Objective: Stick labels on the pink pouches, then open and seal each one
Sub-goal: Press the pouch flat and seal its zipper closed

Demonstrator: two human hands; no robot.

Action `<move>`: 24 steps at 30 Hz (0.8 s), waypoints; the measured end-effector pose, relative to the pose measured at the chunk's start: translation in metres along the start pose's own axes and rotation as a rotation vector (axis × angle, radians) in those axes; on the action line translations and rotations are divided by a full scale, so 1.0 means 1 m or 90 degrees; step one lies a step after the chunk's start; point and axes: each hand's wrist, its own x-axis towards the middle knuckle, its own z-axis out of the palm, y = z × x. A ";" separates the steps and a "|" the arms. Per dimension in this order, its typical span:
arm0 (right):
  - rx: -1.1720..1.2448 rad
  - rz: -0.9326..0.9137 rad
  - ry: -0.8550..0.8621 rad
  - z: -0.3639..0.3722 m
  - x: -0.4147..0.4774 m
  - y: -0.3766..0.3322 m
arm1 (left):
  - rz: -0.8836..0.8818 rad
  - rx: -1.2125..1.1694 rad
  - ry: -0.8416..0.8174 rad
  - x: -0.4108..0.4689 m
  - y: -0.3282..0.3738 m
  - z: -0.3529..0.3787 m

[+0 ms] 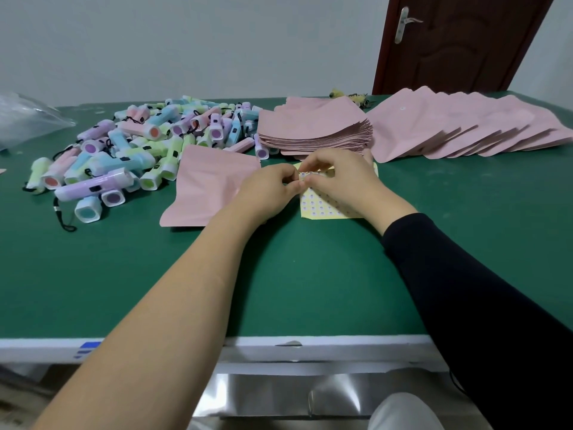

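Observation:
A yellow sheet of small round labels (319, 206) lies on the green table (310, 280), its far edge bent up. My left hand (266, 190) and my right hand (341, 178) meet over that edge and pinch the sheet with their fingertips; whether a label has come free is too small to see. One pink pouch (204, 187) lies flat just left of my left hand, partly under the wrist. A tall stack of pink pouches (313, 131) sits just beyond my hands. Further pink pouches (459, 125) are fanned out in a row at the back right.
A heap of small pastel flashlights (130, 150) with black cords covers the back left of the table. A clear plastic bag (28, 119) lies at the far left. A dark brown door (455, 41) stands behind the table. The table's white front edge (310, 346) runs across below my forearms.

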 end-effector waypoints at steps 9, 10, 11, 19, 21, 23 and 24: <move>0.008 -0.020 0.020 -0.005 -0.003 -0.008 | -0.009 0.018 0.000 -0.001 0.001 0.001; 0.046 -0.022 0.039 -0.007 -0.004 -0.010 | -0.012 0.019 -0.002 -0.001 0.002 0.001; 0.112 -0.018 0.062 -0.008 -0.004 -0.011 | -0.015 0.022 -0.004 -0.002 0.003 0.000; 0.298 0.102 0.094 0.000 -0.002 -0.012 | -0.004 0.062 -0.035 -0.007 0.007 0.000; 0.262 0.079 0.103 0.001 -0.003 -0.011 | -0.003 0.067 -0.033 -0.008 0.008 0.001; 0.256 0.063 0.121 0.001 -0.004 -0.011 | -0.006 0.072 -0.036 -0.009 0.008 0.000; 0.263 0.060 0.131 0.000 -0.006 -0.012 | -0.005 0.073 -0.035 -0.010 0.009 -0.001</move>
